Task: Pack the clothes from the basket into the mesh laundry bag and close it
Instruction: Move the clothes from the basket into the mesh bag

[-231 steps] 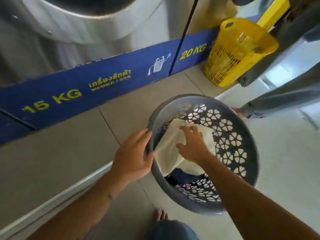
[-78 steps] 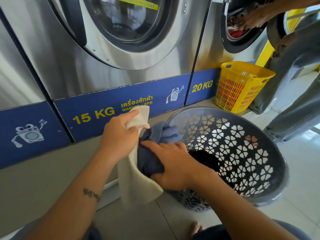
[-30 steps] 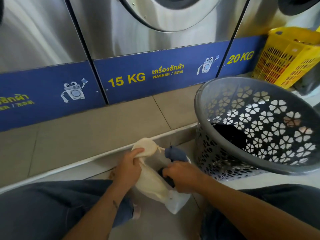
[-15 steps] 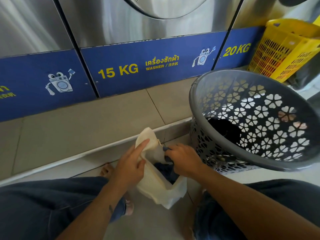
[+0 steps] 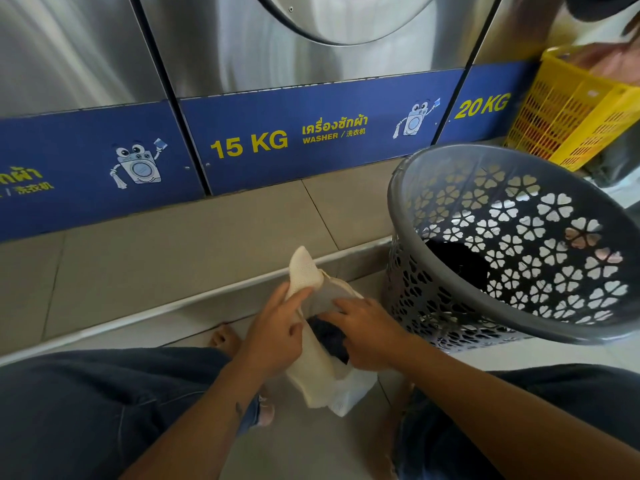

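Observation:
A cream mesh laundry bag (image 5: 320, 386) rests on the floor between my knees, its mouth open towards the washers. My left hand (image 5: 277, 336) pinches the bag's left rim and holds it up. My right hand (image 5: 370, 332) presses a dark blue garment (image 5: 329, 336) down into the opening, fingers over the cloth. To the right stands the grey basket (image 5: 491, 310) with flower-shaped holes, tilted towards me. A black garment (image 5: 457, 263) lies at its bottom.
Steel washers with a blue 15 KG panel (image 5: 311, 133) line the back, above a tiled step (image 5: 194, 244). A yellow basket (image 5: 575, 109) with cloth in it stands at the far right. My jeans-clad knees and a bare foot (image 5: 225, 337) flank the bag.
The bag came out of the basket and down to the floor as I crouched. Over the last second the blue garment has sunk deeper into the bag under my right hand.

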Available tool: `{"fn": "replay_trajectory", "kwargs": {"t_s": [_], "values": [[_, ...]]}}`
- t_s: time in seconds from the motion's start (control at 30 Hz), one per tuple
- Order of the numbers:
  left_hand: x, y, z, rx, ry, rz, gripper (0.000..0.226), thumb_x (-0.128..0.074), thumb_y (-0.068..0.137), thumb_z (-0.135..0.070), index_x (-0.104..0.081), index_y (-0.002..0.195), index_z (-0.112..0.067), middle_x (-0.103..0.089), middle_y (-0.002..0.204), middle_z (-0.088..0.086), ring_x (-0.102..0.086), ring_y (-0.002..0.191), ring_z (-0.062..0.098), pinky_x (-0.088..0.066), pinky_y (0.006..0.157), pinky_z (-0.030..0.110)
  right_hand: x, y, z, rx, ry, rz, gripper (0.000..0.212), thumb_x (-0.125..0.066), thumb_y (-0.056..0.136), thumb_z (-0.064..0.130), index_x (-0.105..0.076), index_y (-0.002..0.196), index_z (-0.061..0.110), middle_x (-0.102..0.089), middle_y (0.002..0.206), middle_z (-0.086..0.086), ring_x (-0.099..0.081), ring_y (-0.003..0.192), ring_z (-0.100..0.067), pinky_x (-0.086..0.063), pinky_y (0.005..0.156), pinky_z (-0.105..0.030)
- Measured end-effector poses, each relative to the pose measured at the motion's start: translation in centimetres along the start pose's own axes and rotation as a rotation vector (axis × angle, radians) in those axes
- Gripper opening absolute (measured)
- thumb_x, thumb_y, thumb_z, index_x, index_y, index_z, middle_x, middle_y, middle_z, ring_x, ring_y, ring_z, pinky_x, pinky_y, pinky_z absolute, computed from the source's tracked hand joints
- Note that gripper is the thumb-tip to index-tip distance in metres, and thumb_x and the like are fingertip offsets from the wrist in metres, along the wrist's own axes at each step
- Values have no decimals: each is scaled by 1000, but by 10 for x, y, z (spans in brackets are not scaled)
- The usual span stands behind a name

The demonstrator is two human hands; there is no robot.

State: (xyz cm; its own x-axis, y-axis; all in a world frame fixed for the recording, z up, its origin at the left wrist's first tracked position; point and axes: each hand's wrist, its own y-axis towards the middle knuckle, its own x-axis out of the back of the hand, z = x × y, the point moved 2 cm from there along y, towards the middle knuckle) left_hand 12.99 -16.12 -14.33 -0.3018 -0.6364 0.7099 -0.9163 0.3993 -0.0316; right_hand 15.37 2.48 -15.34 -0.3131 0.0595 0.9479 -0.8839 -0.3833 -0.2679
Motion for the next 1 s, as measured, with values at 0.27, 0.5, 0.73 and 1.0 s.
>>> {"fn": "replay_trajectory", "kwargs": {"t_s": [0.27,0.5,0.73,1.0], "values": [[-6,10,-12,75,-81,-11,66,-51,87,-2,-37,144,-33,-31,146,-11,-38,128,13,-31,96,19,3,-11,-11,-228,105,179,49,-66,89,24,-53,137,20,-55,136,-9,-53,125,-31,-47,98,-40],[3,22,-34,37,-148,-170,69,-49,85,-1,-38,143,-36,-32,149,-9,-35,133,13,-37,105,28,31,-3,-15,-245,70,-78,28,-66,87,22,-63,114,13,-66,111,-9,-66,100,-30,-53,79,-37],[-1,24,-35,73,-118,-151,69,-52,85,-2,-37,143,-36,-34,147,-9,-39,129,16,-39,101,28,35,-14,-14,-150,96,-109,33,-62,89,28,-58,119,16,-60,119,-6,-59,108,-29,-54,85,-41],[-12,42,-52,105,-164,-139,61,-53,88,-6,-40,140,-33,-41,140,-8,-46,121,17,-44,92,31,113,-45,-6,-13,275,-365,42,-58,84,11,-60,124,21,-62,123,1,-61,106,-23,-56,86,-40]]}}
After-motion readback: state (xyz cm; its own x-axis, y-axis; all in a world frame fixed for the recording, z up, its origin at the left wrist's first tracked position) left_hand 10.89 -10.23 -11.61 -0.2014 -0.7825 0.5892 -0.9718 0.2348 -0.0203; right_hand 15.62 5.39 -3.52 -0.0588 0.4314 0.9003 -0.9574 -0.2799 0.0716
